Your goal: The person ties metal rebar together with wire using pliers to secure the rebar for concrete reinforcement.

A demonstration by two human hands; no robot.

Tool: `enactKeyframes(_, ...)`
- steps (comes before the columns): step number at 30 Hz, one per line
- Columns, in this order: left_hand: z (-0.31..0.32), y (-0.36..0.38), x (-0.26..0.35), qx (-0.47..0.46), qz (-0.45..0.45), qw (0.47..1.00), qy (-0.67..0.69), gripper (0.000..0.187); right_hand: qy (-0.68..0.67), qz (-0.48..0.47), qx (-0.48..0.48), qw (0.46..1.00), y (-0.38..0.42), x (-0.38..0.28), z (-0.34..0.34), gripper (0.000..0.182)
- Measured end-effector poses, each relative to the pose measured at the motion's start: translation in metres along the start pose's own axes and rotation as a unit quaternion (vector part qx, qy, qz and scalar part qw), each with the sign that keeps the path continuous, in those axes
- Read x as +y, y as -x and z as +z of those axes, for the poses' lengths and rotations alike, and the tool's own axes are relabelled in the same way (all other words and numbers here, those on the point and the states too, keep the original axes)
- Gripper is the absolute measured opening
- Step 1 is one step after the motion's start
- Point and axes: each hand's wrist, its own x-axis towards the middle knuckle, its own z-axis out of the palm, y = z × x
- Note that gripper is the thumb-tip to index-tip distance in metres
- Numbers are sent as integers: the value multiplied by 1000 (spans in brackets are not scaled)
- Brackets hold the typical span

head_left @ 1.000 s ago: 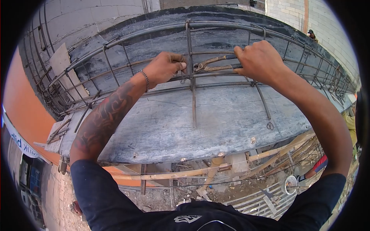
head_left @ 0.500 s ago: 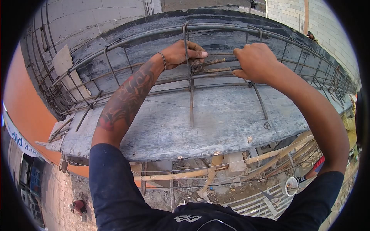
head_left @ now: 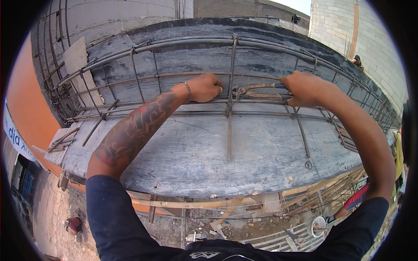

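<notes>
My right hand [head_left: 307, 89] is closed around the handles of a pair of pincers [head_left: 257, 90]. Their jaws point left and sit beside an upright steel stirrup [head_left: 231, 78], at a bar crossing where some tie wire seems to be. To the left of that stirrup, my left hand [head_left: 205, 88] has its fingers curled in by the horizontal bars of the rebar cage [head_left: 183, 41]; whatever it grips is hidden. A bracelet circles the left wrist.
Under the cage lies a grey formwork board [head_left: 196, 148], with a dark panel [head_left: 183, 61] behind. Short bar pieces [head_left: 64, 141] rest at its left end. Past the front edge, far below, are bamboo poles [head_left: 183, 203], a white bucket [head_left: 318, 226] and a person [head_left: 73, 225].
My left hand has drawn back from the crossing to the left side of the stirrup, its fingers now curled. The pincers stay beside the stirrup. The whole view has shifted slightly.
</notes>
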Motion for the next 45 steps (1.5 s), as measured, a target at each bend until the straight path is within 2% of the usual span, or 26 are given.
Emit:
enactKeyframes(2, 8, -5, 4, -13, -44, 998, 51, 49, -48, -11, -62, 997, -5, 2, -10, 37)
enactKeyframes(3, 10, -8, 7, -4, -61, 996, 69, 48, -48, -52, -48, 996, -7, 4, -10, 31)
enactKeyframes(4, 13, -9, 8, 2, -78, 993, 87, 48, -47, -51, -48, 996, -9, 6, -11, 31)
enactKeyframes(6, 14, -11, 6, -6, -63, 992, 113, 45, -160, 4, -153, 975, -10, 8, -17, 24)
enactKeyframes(8, 11, -23, 4, -36, -80, 996, 14, 40, -169, 8, -168, 971, -11, 7, -20, 22)
enactKeyframes(13, 13, -25, -2, -16, -58, 998, 9, 36, -193, 23, -163, 967, -6, 1, -8, 19)
enactKeyframes(14, 15, -25, -5, -8, -51, 998, 21, 36, -55, -35, 9, 998, -9, 4, 11, 16)
enactKeyframes(15, 17, -26, -5, -11, -49, 998, 22, 36, 85, -90, 179, 976, -5, 0, 18, 14)
enactKeyframes(20, 19, -30, -11, -11, -49, 998, 32, 36, 259, -40, 240, 935, 7, -8, 28, 20)
enactKeyframes(23, 16, -26, -4, 2, -64, 998, 23, 31, 220, -29, 209, 953, 8, -13, 12, 12)
enactKeyframes(24, 17, -26, -3, 1, -68, 997, 28, 31, 100, -21, 73, 992, 5, -9, -8, 14)
enactKeyframes(25, 16, -26, -3, -2, -60, 998, 24, 32, -23, -11, -64, 998, 1, -8, -20, 20)
enactKeyframes(26, 15, -25, -4, -5, -52, 998, 18, 32, -26, -15, -65, 997, -2, -8, -23, 20)
enactKeyframes(28, 17, -25, -6, 1, -46, 999, 27, 32, -263, 118, -195, 938, -8, -10, -27, 27)
enactKeyframes(30, 19, -27, -8, 10, -36, 999, 29, 32, -240, 120, -199, 943, -5, -14, -17, 27)
enactKeyframes(31, 17, -27, -7, 12, -37, 999, 33, 32, -64, 72, -59, 994, -2, -16, -2, 23)
enactKeyframes(32, 16, -27, -6, 6, -49, 998, 27, 31, 113, 17, 82, 990, -2, -16, 13, 20)
enactKeyframes(33, 17, -27, -6, -4, -60, 998, 20, 31, 177, 17, 176, 968, 0, -19, 23, 15)
enactKeyframes(34, 18, -28, -8, -8, -59, 998, 25, 31, 178, 16, 170, 969, -2, -17, 27, 15)
enactKeyframes(36, 17, -30, -11, -22, -48, 999, 7, 45, 248, 11, 263, 932, -2, -15, 32, 16)
enactKeyframes(38, 17, -28, -9, -34, -51, 998, 10, 45, 248, 17, 250, 936, -2, -15, 30, 14)
enactKeyframes(40, 17, -28, -11, -15, -26, 999, 23, 44, 197, 3, 161, 967, -1, -16, 11, 15)
enactKeyframes(42, 17, -26, -10, -18, -23, 999, 30, 44, 124, -27, 111, 986, -1, -9, -12, 25)
enactKeyframes(43, 17, -25, -11, -12, -32, 999, 37, 44, -75, 30, -28, 996, -1, -12, -27, 24)
enactKeyframes(44, 18, -26, -11, -8, -40, 998, 46, 44, -270, 85, -167, 944, -2, -12, -34, 23)
enactKeyframes(45, 17, -24, -9, -11, -37, 998, 43, 44, -306, 81, -175, 932, -3, -13, -35, 25)
